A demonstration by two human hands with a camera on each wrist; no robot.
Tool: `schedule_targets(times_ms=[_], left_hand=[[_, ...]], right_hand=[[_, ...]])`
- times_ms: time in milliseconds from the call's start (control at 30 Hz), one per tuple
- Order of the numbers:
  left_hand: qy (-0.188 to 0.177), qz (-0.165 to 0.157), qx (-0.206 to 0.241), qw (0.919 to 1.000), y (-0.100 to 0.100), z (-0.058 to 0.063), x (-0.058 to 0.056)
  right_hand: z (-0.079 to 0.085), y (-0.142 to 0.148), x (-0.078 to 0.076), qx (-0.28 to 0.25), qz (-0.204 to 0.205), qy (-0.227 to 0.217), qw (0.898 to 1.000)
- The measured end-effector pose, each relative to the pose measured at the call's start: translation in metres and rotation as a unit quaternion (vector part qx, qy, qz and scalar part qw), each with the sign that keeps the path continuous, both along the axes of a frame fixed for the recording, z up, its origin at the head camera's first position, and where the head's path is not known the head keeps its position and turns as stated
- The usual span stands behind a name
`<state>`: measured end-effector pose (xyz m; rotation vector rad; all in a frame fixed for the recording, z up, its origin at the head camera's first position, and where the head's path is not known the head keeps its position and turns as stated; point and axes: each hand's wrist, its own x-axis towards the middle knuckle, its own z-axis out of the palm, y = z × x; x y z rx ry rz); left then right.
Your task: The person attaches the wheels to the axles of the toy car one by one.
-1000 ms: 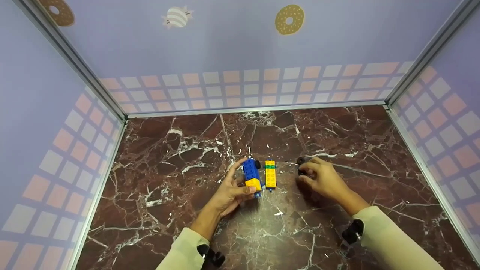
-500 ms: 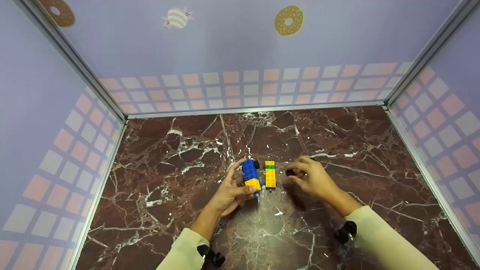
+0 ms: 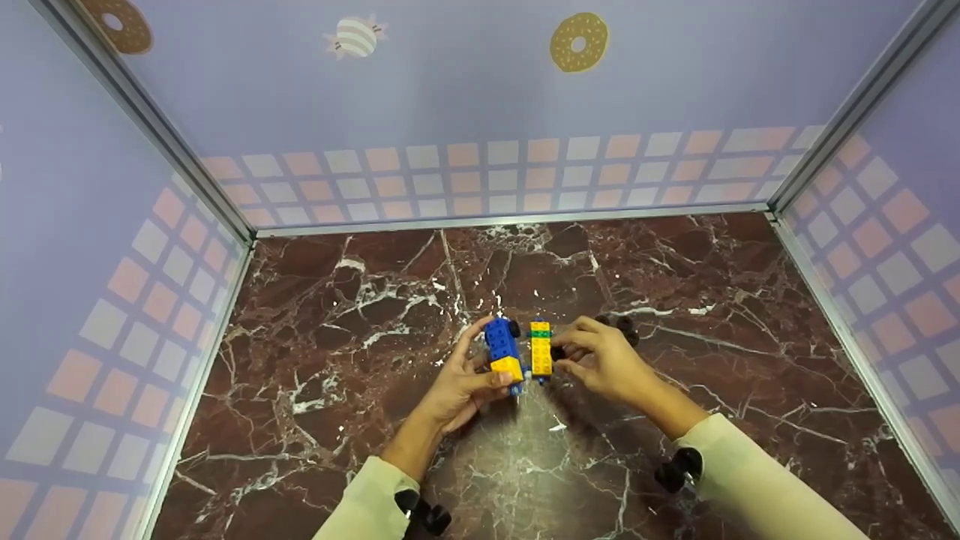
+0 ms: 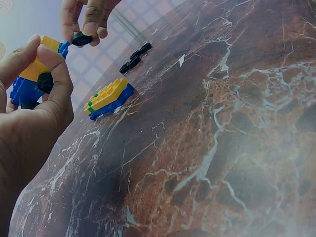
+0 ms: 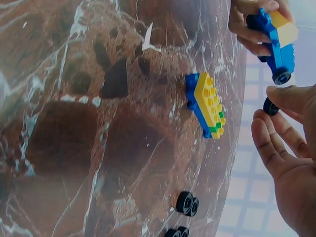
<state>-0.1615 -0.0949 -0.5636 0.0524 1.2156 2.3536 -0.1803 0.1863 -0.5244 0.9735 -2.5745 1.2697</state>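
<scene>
My left hand (image 3: 461, 394) grips a blue toy car (image 3: 500, 339) with a yellow block on one end, raised off the table. Black wheels sit on the car's sides; one wheel (image 4: 45, 82) shows near my fingers in the left wrist view. Between thumb and fingertips, my right hand (image 3: 611, 364) pinches a loose black wheel (image 5: 270, 107), held apart from the car. A second toy car base (image 3: 541, 360), blue below with yellow and green studded blocks on top, lies on the table between the hands. In the head view, my right fingers partly cover the pinched wheel.
Several loose black wheels (image 3: 627, 330) lie on the table behind my right hand; the right wrist view shows wheels (image 5: 185, 203) in pairs. The dark red marbled tabletop (image 3: 315, 450) is bounded by patterned panels (image 3: 480, 90) at the back and both sides.
My right hand has lifted a wheel from the loose ones at the right and carried it left towards the car. My left hand keeps its grip on the car almost unmoved.
</scene>
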Motion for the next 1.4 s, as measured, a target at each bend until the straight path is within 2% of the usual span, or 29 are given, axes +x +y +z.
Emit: schedule_targets(times_ms=[533, 800, 1400], left_hand=[[0.002, -0.004, -0.01, 0.9999, 0.001, -0.003, 0.002], [-0.003, -0.003, -0.015, 0.9999, 0.002, -0.003, 0.001], [0.022, -0.001, -0.022, 0.9995, 0.003, 0.001, -0.003]], right_hand=[[-0.002, -0.013, 0.01, -0.032, 0.027, -0.055, 0.998], [-0.004, -0.021, 0.009, -0.06, 0.054, -0.062, 0.995], [0.003, -0.031, 0.008, -0.02, 0.04, -0.056, 0.997]])
